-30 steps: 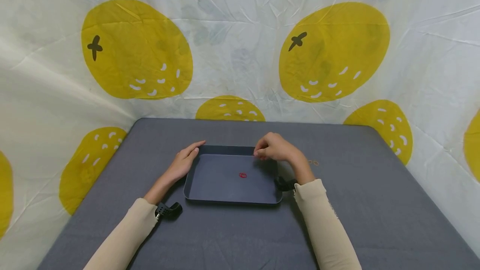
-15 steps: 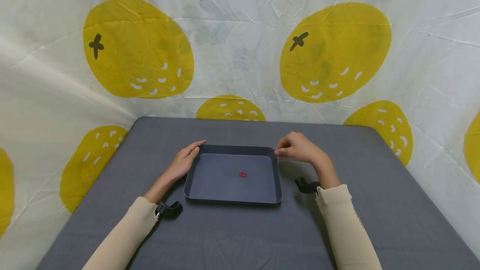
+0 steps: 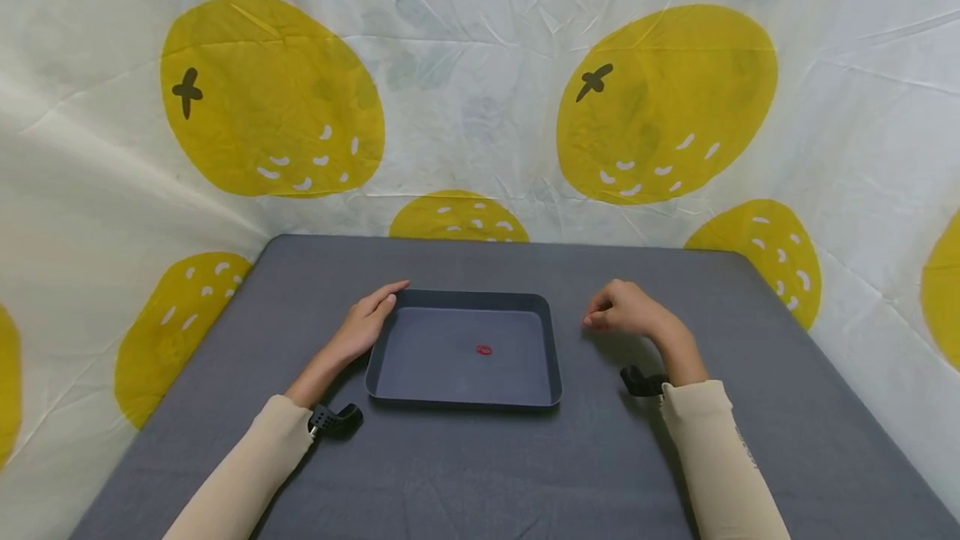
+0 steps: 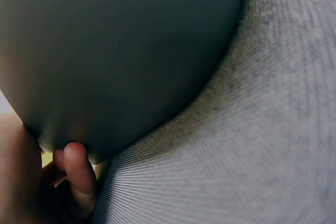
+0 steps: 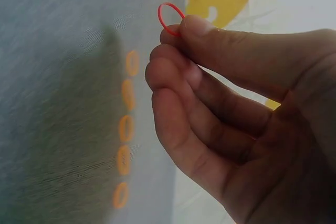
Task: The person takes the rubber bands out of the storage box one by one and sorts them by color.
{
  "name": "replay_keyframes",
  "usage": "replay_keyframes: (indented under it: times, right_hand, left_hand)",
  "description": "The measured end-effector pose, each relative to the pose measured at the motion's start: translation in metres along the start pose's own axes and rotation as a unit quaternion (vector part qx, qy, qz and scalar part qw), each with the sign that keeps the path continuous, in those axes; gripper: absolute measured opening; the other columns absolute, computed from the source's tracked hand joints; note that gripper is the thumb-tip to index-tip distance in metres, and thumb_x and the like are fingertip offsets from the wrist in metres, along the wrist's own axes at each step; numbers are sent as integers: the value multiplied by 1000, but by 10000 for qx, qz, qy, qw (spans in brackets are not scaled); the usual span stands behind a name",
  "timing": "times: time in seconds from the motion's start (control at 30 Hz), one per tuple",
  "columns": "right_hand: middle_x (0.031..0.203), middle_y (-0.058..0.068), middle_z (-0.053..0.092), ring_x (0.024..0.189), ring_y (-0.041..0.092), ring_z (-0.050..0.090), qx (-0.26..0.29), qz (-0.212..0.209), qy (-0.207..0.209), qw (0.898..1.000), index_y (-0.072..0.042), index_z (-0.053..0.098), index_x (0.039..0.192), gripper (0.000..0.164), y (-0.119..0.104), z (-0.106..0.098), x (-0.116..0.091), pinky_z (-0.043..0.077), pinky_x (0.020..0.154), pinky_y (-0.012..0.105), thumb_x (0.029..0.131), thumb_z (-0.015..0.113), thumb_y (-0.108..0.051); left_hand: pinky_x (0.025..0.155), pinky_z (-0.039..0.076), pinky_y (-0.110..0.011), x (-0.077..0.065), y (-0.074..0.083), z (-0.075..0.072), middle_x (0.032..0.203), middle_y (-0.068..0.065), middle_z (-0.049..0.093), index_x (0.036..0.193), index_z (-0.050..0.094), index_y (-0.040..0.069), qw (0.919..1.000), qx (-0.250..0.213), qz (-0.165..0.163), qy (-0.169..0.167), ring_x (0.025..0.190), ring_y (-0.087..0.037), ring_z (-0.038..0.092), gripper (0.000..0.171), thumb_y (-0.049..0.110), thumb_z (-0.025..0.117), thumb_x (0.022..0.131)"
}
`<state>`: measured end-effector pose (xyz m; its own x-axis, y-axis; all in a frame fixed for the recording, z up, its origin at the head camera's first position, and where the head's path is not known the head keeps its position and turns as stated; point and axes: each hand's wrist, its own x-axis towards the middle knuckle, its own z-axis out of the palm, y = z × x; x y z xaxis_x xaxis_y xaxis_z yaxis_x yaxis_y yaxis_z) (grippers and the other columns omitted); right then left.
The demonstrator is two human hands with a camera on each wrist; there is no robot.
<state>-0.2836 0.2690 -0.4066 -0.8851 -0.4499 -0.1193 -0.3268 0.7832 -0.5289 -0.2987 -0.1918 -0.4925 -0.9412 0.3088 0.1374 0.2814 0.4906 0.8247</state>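
A dark grey rectangular tray (image 3: 465, 382) lies on the table, with a small red loop (image 3: 483, 350), perhaps more than one, on its floor. At the tray's far left corner is my left hand (image 3: 362, 325), fingers extended along the outer wall; the left wrist view has fingertips (image 4: 79, 166) against the tray wall (image 4: 131, 51). To the right of the tray, above the table, my right hand (image 3: 633, 311) pinches a thin red rubber band (image 5: 170, 19) between thumb and forefinger. Several orange rubber bands (image 5: 125, 128) form a row below that hand, hidden from the head view.
Grey cloth covers the table (image 3: 465, 473). A white curtain (image 3: 465, 107) printed with yellow fruit hangs behind and at both sides. Each wrist carries a black camera mount, the left one (image 3: 337, 421) close to the tray's near left corner.
My right hand has moved rightward from over the tray's far right part to beyond its right side, now covering the orange rubber bands in the head view. The left hand and tray stay put.
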Motion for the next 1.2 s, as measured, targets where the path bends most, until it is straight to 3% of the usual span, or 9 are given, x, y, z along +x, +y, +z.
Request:
replay_keyframes:
  times: [0.3, 0.97, 1.2]
  right_hand:
    - [76, 4, 75, 66, 11, 63, 234, 199, -254, 9992, -3, 81, 86, 13, 19, 8, 5, 55, 63, 29, 94, 73, -9]
    - [70, 2, 71, 62, 9, 60, -45, 352, -32, 9994, -6, 79, 82, 12, 20, 13, 9, 51, 60, 28, 93, 74, -9]
    - [74, -1, 74, 62, 9, 62, 37, 531, -41, 9986, -7, 78, 85, 8, 17, 14, 9, 52, 60, 28, 83, 84, -12]
  left_hand:
    - [121, 31, -62, 1, 1, 1, 165, -10, 42, 158, 46, 21, 10000, 19, 11, -22, 153, -37, 36, 46, 33, 35, 115]
    - [121, 31, -63, 1, 0, -1, 165, -11, 41, 158, 45, 19, 10000, 2, 7, -28, 153, -38, 36, 45, 28, 36, 115]
    - [121, 31, -64, 2, -1, 0, 165, -11, 41, 158, 45, 19, 10000, -4, 37, -52, 153, -38, 36, 46, 30, 35, 115]
